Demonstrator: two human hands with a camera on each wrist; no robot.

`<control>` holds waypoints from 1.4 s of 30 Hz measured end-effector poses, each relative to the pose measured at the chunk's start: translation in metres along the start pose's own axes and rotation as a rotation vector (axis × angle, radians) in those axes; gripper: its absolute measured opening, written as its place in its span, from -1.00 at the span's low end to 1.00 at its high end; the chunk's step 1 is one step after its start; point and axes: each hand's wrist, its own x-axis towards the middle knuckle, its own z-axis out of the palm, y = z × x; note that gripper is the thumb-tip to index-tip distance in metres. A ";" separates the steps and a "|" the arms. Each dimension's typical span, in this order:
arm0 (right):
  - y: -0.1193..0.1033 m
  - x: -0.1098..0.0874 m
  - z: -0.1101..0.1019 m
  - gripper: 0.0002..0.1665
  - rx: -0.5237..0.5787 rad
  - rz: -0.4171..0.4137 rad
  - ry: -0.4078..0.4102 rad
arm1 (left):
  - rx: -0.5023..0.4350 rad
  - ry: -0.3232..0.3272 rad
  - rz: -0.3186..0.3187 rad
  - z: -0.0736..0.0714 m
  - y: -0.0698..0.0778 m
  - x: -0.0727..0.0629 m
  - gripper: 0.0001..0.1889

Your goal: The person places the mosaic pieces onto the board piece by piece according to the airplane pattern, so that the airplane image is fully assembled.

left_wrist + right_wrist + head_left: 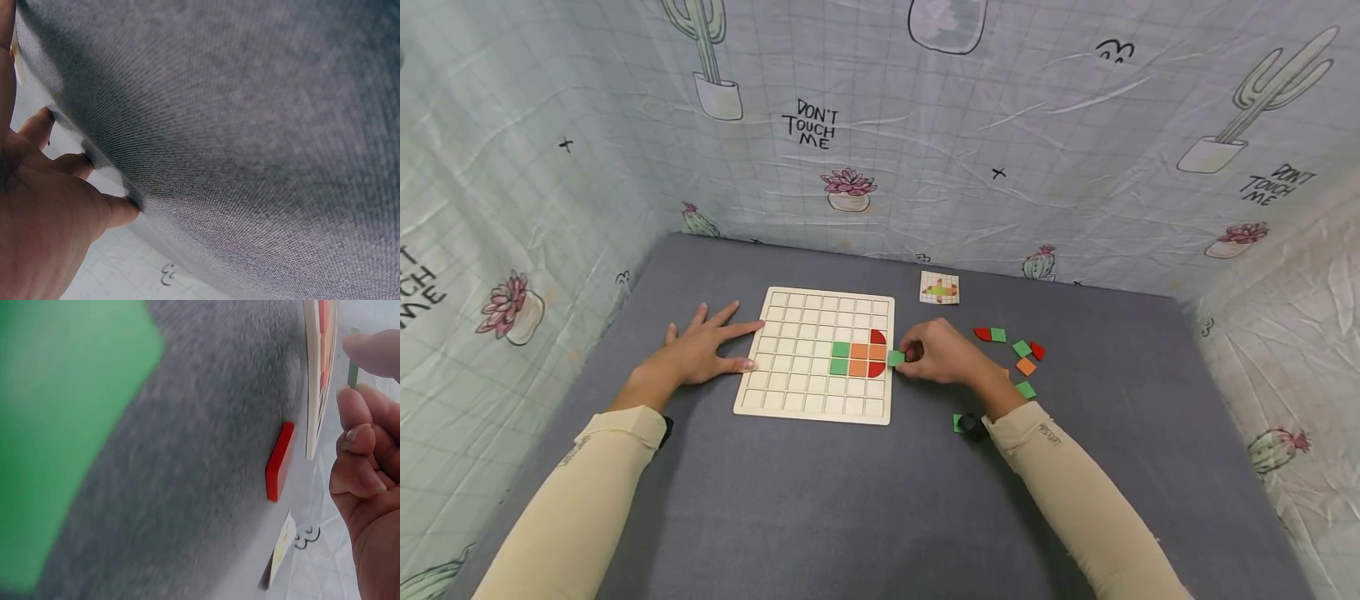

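A cream grid board lies on the grey table. On its right side, green squares, orange squares and red rounded pieces sit together in the cells. My right hand pinches a green square tile between thumb and fingers at the board's right edge. In the right wrist view the tile shows edge-on between the fingertips. My left hand is spread at the board's left edge, thumb and index finger touching it. The left wrist view shows its other fingertips on the cloth.
Loose red, green and orange pieces lie right of the board, some partly hidden by my right arm. A small picture card lies beyond the board's far right corner. A printed cloth hangs around the table.
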 end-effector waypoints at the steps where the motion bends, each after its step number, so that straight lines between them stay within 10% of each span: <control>1: -0.001 0.001 0.001 -0.83 0.001 -0.008 0.001 | 0.001 0.002 0.002 0.000 0.000 0.000 -0.12; 42: -0.027 0.039 0.025 -0.87 0.021 -0.048 -0.009 | -0.004 0.017 0.006 0.004 -0.004 0.000 -0.12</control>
